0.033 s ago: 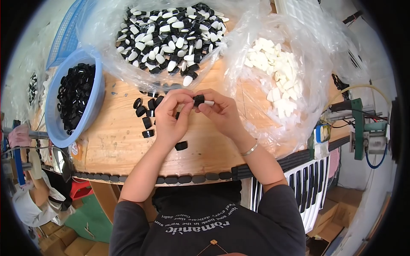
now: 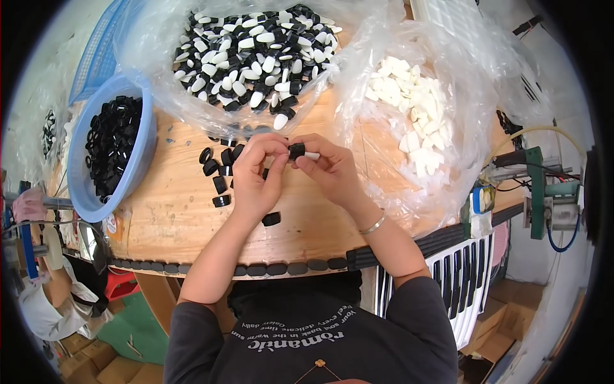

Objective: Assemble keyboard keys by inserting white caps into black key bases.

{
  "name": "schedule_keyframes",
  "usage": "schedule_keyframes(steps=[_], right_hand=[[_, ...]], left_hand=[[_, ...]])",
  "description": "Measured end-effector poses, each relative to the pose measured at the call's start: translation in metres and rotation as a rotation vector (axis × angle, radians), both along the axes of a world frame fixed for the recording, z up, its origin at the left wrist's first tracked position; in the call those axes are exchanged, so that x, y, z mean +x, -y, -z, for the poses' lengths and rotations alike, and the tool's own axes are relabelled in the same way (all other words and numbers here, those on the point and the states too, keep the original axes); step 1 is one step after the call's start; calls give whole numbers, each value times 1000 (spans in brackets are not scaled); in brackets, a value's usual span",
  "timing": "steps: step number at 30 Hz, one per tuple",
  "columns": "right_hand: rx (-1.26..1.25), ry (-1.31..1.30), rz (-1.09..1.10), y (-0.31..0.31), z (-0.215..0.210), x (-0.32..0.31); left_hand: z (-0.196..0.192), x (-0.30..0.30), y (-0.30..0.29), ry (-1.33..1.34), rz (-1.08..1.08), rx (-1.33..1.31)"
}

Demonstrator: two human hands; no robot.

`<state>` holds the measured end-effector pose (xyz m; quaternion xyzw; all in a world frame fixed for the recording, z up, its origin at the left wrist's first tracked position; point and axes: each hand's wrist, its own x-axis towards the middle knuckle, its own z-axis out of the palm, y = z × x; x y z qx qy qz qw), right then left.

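Note:
Above the middle of the table, my left hand (image 2: 263,171) and my right hand (image 2: 332,168) meet fingertip to fingertip. Between them is a small black cap (image 2: 295,152), pinched by the left fingers and touched by the right. A white piece (image 2: 311,155) juts from the cap's right side, between the right thumb and fingers; how far it sits inside the cap is hidden. Several loose black caps (image 2: 220,185) lie left of my left hand, some partly covered by it. One more black cap (image 2: 271,219) rests nearer me, below my left wrist.
Black caps with white oval ends (image 2: 259,61) heap on clear plastic at the back. A plastic bag (image 2: 441,185) of white pieces (image 2: 419,115) lies right. A blue basin (image 2: 148,137) of black parts stands left. At far left, a person's arm (image 2: 59,281) shows; a green-framed device (image 2: 537,192) is right.

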<state>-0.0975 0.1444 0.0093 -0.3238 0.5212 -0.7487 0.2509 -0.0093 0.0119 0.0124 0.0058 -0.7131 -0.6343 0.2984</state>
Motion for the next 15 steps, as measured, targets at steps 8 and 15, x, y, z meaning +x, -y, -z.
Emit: schedule_keyframes(steps=[8,15], right_hand=[[81,-238,179,-1,-5,10],[89,-397,306,-3,-2,6]], left_hand=[[8,-1,-6,80,-101,-136],[8,-5,-14,39,-34,271]])
